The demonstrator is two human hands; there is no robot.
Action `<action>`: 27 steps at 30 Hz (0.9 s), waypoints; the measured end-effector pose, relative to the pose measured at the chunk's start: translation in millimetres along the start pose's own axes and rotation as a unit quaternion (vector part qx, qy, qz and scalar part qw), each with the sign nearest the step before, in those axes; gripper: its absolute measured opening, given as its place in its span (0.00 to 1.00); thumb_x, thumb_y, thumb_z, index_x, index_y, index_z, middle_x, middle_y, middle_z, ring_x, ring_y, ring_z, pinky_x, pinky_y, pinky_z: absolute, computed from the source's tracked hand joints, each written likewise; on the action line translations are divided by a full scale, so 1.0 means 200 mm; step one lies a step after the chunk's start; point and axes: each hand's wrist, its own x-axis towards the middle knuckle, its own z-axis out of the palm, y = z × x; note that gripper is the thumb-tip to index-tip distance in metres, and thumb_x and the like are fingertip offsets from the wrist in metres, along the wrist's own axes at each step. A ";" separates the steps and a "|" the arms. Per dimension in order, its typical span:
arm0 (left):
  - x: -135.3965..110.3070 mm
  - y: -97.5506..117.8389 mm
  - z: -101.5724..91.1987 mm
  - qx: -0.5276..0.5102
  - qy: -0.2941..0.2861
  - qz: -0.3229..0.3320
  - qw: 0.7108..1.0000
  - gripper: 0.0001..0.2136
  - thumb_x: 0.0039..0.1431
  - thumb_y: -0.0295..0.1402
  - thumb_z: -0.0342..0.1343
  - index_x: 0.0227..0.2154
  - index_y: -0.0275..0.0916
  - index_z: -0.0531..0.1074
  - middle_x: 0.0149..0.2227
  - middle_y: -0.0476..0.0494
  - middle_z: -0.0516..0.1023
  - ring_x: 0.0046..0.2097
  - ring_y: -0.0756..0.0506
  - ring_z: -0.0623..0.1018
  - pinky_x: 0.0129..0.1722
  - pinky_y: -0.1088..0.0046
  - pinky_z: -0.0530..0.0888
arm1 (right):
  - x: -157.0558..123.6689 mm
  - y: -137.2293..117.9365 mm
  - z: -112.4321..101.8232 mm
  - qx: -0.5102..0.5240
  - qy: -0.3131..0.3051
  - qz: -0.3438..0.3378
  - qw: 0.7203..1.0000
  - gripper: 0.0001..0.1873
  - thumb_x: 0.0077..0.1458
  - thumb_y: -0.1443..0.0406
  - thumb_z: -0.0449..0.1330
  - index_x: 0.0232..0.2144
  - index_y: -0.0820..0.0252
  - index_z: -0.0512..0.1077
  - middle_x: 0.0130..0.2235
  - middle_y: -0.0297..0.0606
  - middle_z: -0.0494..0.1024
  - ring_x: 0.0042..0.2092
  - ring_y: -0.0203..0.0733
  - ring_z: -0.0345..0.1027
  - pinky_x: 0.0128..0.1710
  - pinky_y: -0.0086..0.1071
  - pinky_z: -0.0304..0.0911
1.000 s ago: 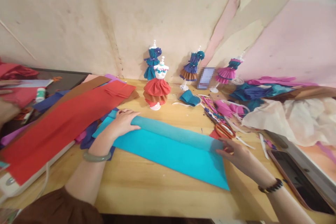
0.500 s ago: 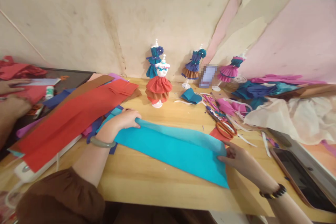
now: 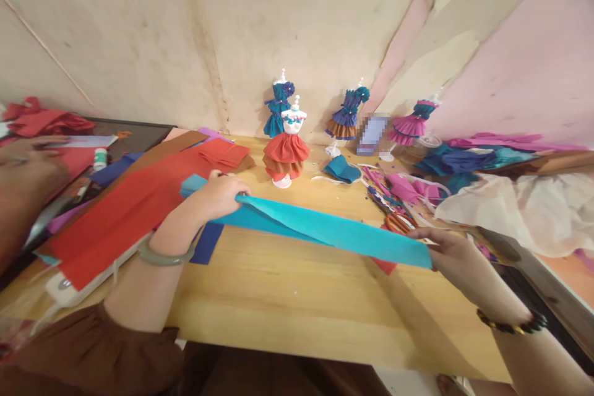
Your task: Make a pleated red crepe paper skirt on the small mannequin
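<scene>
A turquoise crepe paper sheet (image 3: 343, 227) stretches between my two hands, folded lengthwise into a long strip and lifted off the table. My left hand (image 3: 223, 193) is closed on its left end, where a short piece sticks out past the wrist. At the opposite end my right hand (image 3: 452, 253) pinches the paper between thumb and fingers. Under the left end, part of a dark blue piece (image 3: 206, 244) shows. A red piece (image 3: 387, 265) lies beneath the right end, beside scissors with orange handles (image 3: 400, 223).
Miniature dress forms stand along the wall, one with a red and brown skirt (image 3: 286, 158). Red paper (image 3: 139, 204) overlaps a white power strip (image 3: 74, 288) at left. A co-worker's hand (image 3: 32, 167) is farther left. White fabric (image 3: 510, 204) and coloured paper are heaped at right.
The sheet lay wide over the table before; now it is folded narrower and raised. My right hand has moved right and slightly up with its end. My left hand has risen a little.
</scene>
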 end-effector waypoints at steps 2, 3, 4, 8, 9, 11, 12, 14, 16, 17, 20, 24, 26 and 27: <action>-0.04 0.01 -0.06 0.026 0.070 0.001 0.997 0.12 0.52 0.24 0.50 0.32 0.41 0.78 0.38 0.42 0.82 0.47 0.38 0.75 0.52 0.55 0.60 | 0.01 -0.05 -0.01 0.031 0.054 -0.025 0.998 0.13 0.45 0.55 0.63 0.33 0.54 0.77 0.28 0.40 0.81 0.30 0.49 0.74 0.27 0.38 0.68; -0.06 0.01 -0.07 0.040 0.101 0.005 0.994 0.12 0.54 0.24 0.50 0.33 0.41 0.78 0.39 0.41 0.81 0.47 0.38 0.75 0.52 0.56 0.60 | 0.02 -0.07 0.00 0.052 0.075 -0.048 0.995 0.14 0.45 0.55 0.64 0.34 0.54 0.77 0.33 0.43 0.83 0.35 0.52 0.76 0.33 0.41 0.71; -0.09 0.01 -0.08 0.058 0.122 0.006 0.991 0.12 0.54 0.24 0.50 0.35 0.40 0.77 0.40 0.41 0.80 0.47 0.38 0.74 0.51 0.56 0.61 | 0.02 -0.08 0.01 0.073 0.087 -0.072 0.991 0.14 0.45 0.54 0.65 0.34 0.53 0.76 0.38 0.45 0.83 0.40 0.55 0.77 0.39 0.43 0.72; -0.22 -0.01 0.07 0.106 0.110 0.025 0.988 0.14 0.53 0.22 0.50 0.38 0.39 0.76 0.41 0.39 0.78 0.47 0.37 0.73 0.47 0.59 0.65 | 0.03 0.00 0.13 0.074 0.055 -0.133 0.987 0.19 0.47 0.47 0.66 0.33 0.54 0.77 0.45 0.47 0.83 0.47 0.57 0.77 0.48 0.49 0.72; -0.25 -0.02 0.13 0.106 0.091 0.030 0.990 0.14 0.53 0.22 0.50 0.38 0.39 0.76 0.41 0.39 0.78 0.47 0.37 0.73 0.46 0.59 0.66 | 0.03 0.04 0.16 0.058 0.035 -0.138 0.988 0.20 0.48 0.46 0.64 0.33 0.55 0.78 0.44 0.47 0.83 0.45 0.57 0.77 0.48 0.49 0.72; -0.30 -0.03 0.24 0.096 0.039 0.035 0.994 0.14 0.53 0.21 0.50 0.37 0.38 0.77 0.41 0.38 0.78 0.46 0.37 0.74 0.46 0.59 0.67 | 0.03 0.12 0.22 0.018 -0.007 -0.151 0.988 0.20 0.51 0.47 0.63 0.33 0.56 0.79 0.43 0.47 0.84 0.44 0.55 0.78 0.48 0.48 0.73; -0.33 -0.03 0.29 0.090 0.018 0.034 0.995 0.14 0.52 0.20 0.50 0.37 0.38 0.77 0.41 0.38 0.79 0.47 0.36 0.74 0.45 0.59 0.68 | 0.02 0.16 0.23 0.002 -0.016 -0.165 0.986 0.19 0.52 0.48 0.63 0.33 0.56 0.80 0.43 0.47 0.84 0.44 0.55 0.78 0.48 0.48 0.73; -0.38 -0.03 0.35 0.066 0.004 0.033 0.997 0.18 0.49 0.18 0.50 0.39 0.40 0.77 0.42 0.39 0.79 0.47 0.37 0.75 0.46 0.59 0.68 | 0.01 0.23 0.25 -0.022 -0.017 -0.202 0.979 0.16 0.53 0.50 0.63 0.30 0.55 0.80 0.44 0.46 0.84 0.45 0.55 0.78 0.48 0.48 0.73; -0.42 -0.02 0.37 0.041 -0.011 0.027 0.999 0.21 0.46 0.17 0.49 0.40 0.40 0.78 0.44 0.40 0.80 0.48 0.38 0.76 0.48 0.59 0.68 | 0.00 0.28 0.24 -0.037 -0.011 -0.239 0.970 0.12 0.53 0.53 0.63 0.30 0.53 0.80 0.44 0.45 0.84 0.45 0.55 0.78 0.48 0.48 0.73; -0.43 -0.02 0.37 0.030 -0.019 0.025 0.999 0.21 0.46 0.17 0.49 0.41 0.40 0.78 0.45 0.40 0.80 0.49 0.38 0.76 0.49 0.59 0.69 | 0.00 0.30 0.24 -0.045 -0.012 -0.252 0.967 0.11 0.53 0.55 0.63 0.30 0.53 0.81 0.43 0.45 0.84 0.45 0.54 0.78 0.47 0.48 0.73; -0.46 -0.03 0.35 -0.001 -0.030 0.025 0.999 0.20 0.49 0.19 0.49 0.41 0.40 0.79 0.48 0.40 0.80 0.51 0.38 0.76 0.53 0.58 0.68 | -0.02 0.32 0.23 -0.056 -0.027 -0.264 0.962 0.10 0.55 0.58 0.61 0.33 0.51 0.82 0.43 0.43 0.84 0.45 0.53 0.78 0.47 0.47 0.73; -0.45 -0.09 0.32 -0.032 -0.021 0.001 0.999 0.17 0.53 0.24 0.48 0.40 0.42 0.80 0.46 0.42 0.82 0.50 0.39 0.77 0.54 0.60 0.69 | -0.03 0.28 0.23 -0.065 -0.024 -0.210 0.975 0.16 0.58 0.52 0.57 0.32 0.53 0.80 0.37 0.42 0.84 0.41 0.51 0.78 0.42 0.41 0.73; -0.45 -0.12 0.29 -0.033 -0.028 -0.017 0.999 0.15 0.56 0.28 0.49 0.37 0.42 0.80 0.43 0.43 0.83 0.48 0.39 0.78 0.50 0.61 0.70 | -0.03 0.24 0.22 -0.082 -0.011 -0.164 0.983 0.23 0.58 0.47 0.55 0.24 0.55 0.77 0.28 0.39 0.80 0.32 0.47 0.75 0.33 0.36 0.72; -0.45 -0.12 0.27 -0.034 -0.036 -0.023 0.999 0.13 0.57 0.31 0.49 0.34 0.42 0.80 0.41 0.43 0.83 0.46 0.39 0.78 0.48 0.62 0.71 | -0.03 0.22 0.21 -0.087 -0.009 -0.146 0.985 0.26 0.58 0.45 0.54 0.21 0.56 0.75 0.25 0.38 0.78 0.29 0.45 0.73 0.30 0.34 0.70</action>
